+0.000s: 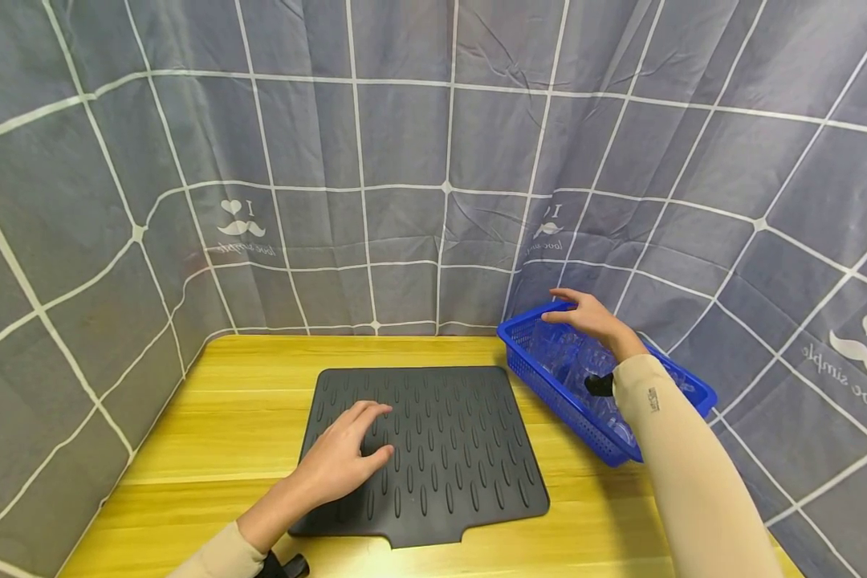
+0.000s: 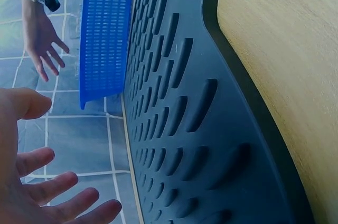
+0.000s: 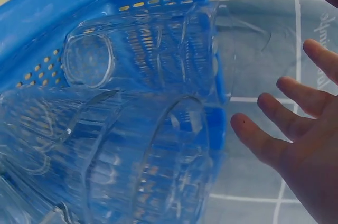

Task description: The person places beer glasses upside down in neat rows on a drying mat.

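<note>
My right hand (image 1: 585,315) hovers over the far end of a blue plastic basket (image 1: 549,397), its fingers spread and holding nothing. Inside the basket lie several clear drinking glasses (image 3: 142,55), tipped on their sides; the right wrist view shows the fingertips (image 3: 245,129) just beyond the glass rims. My left hand (image 1: 341,453) floats above a dark grey ridged drying mat (image 1: 441,449), with thumb and fingers apart and nothing between them. In the left wrist view the mat's raised ridges (image 2: 182,63) run beside that hand.
The mat lies on a yellow wood-grain table (image 1: 246,417), its spout-like tab (image 1: 426,538) toward me. The basket stands at the right, close to the mat's far right corner. A grey curtain (image 1: 405,160) with white grid lines encloses the back and both sides.
</note>
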A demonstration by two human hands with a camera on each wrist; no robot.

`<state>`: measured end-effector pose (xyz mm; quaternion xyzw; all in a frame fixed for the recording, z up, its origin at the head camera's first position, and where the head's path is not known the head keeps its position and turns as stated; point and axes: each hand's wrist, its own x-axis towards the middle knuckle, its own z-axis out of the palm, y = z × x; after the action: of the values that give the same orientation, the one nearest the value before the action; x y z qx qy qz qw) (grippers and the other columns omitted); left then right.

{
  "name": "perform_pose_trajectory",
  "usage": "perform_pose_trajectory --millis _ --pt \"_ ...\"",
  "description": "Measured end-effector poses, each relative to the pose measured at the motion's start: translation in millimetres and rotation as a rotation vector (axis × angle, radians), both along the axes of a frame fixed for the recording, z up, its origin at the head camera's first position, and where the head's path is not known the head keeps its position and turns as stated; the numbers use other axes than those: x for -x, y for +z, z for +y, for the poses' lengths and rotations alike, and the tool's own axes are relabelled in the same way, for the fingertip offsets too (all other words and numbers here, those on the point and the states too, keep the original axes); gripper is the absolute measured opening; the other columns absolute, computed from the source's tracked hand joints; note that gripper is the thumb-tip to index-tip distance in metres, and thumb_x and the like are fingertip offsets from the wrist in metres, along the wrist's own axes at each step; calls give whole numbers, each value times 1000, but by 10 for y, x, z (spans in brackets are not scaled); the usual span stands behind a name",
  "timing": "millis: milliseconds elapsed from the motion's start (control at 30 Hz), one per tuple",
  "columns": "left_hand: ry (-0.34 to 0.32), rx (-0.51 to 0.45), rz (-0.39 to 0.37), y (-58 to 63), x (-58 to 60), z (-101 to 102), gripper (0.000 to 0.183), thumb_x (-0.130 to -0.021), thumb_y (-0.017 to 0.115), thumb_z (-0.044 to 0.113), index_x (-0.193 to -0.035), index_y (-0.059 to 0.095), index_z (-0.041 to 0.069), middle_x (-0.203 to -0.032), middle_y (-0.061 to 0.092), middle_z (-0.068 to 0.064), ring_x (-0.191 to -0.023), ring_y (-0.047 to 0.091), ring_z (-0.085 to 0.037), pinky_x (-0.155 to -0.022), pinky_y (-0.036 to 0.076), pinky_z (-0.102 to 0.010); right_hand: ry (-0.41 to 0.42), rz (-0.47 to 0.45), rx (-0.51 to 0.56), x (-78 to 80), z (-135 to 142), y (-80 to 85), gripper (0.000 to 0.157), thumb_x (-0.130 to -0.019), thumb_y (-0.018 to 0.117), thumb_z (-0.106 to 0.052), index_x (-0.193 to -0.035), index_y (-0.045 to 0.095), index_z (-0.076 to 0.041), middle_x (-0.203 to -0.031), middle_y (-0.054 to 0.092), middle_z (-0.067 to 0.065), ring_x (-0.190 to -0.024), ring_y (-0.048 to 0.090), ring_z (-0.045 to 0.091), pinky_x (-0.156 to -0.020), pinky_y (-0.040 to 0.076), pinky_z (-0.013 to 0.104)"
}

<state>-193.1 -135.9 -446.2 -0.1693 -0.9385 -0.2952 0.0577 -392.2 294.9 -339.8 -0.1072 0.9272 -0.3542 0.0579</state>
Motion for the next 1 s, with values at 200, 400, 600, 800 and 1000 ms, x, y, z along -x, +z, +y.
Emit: perform_pose_trajectory --millis 200,400,600,800,1000 --pt "1 0 2 10 -10 6 55 -92 72 37 -142 54 24 -142 53 1 -130 54 -26 -99 49 -54 -27 -95 104 -6 30 -12 81 -95 68 -36 -160 27 -11 -163 23 27 -145 32 49 -109 39 64" --pt "7 9 -3 10 -17 17 54 -92 72 37 -142 54 24 -141 54 2 -130 54 -26 -100 49 -54 -34 -144 132 15 47 -76 80 -96 69 -28 -160 26 -7 -163 20 30 -143 34 50 -103 45 63" --pt "8 10 -9 10 -38 29 54 -92 72 35 -142 55 23 -141 54 1 -131 53 -27 -101 48 -55 -11 -174 98 33 55 -154 81 -93 71 -20 -159 26 -5 -161 21 31 -140 37 52 -101 48 60" --pt "7 4 -16 11 -50 45 55 -93 71 35 -143 53 24 -142 53 2 -132 53 -26 -102 48 -54 33 -196 48 44 63 -194 81 -90 73 -14 -157 29 0 -158 25 35 -137 40 53 -98 52 57" --pt "5 -39 -40 11 -62 54 56 -93 72 34 -145 51 26 -144 52 2 -132 53 -26 -101 49 -54 34 -205 7 61 61 -217 80 -89 73 -12 -156 31 0 -157 27 35 -135 44 52 -97 53 55"
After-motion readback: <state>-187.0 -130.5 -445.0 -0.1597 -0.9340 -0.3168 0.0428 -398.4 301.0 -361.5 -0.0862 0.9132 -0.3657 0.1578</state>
